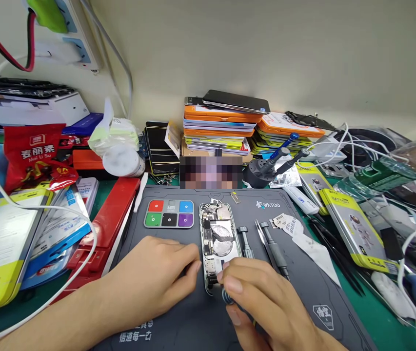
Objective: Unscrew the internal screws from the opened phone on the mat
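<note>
An opened smartphone (222, 239) lies on the dark work mat (178, 321), its circuit board and round charging coil exposed. At its left edge rests my left hand (169, 268), fingers curled in and thumb against the index finger, with nothing visible in them. My right hand (269, 297) is closed around a screwdriver (227, 296) beside the phone's lower end. Only the screwdriver's round grey-blue end shows clearly; the fingers hide most of the rest. Right of the phone lie another screwdriver (245, 241), a thicker screwdriver (276, 251) and metal tweezers (265, 243).
A colour-blocked screw tray (169, 213) sits upper left on the mat. Behind stand a tool holder (259, 173) and stacked orange boxes (222, 117). A red tool (101, 229) and a white cable (92, 239) lie left; battery boxes (357, 229) lie right.
</note>
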Motion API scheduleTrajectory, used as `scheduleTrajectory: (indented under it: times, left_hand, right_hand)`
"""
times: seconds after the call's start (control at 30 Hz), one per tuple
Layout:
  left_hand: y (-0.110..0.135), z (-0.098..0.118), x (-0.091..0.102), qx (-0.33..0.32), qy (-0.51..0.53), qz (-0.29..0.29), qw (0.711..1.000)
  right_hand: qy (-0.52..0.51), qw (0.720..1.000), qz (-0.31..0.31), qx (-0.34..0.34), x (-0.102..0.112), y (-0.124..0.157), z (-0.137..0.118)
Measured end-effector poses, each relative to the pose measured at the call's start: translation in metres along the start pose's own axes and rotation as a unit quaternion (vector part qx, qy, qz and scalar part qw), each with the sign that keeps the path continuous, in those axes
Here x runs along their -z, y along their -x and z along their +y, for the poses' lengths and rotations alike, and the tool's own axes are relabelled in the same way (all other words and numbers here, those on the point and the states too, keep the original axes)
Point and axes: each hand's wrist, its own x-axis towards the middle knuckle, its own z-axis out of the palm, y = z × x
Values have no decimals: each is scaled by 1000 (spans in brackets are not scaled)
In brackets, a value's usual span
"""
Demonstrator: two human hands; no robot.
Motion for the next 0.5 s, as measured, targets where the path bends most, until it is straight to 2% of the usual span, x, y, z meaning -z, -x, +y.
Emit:
scheduleTrajectory:
  times: [0.5]
  left_hand:
    - [-1, 0, 0, 3, -1, -3, 1000]
  right_hand:
    - [1, 1000, 8, -14, 0, 0, -1]
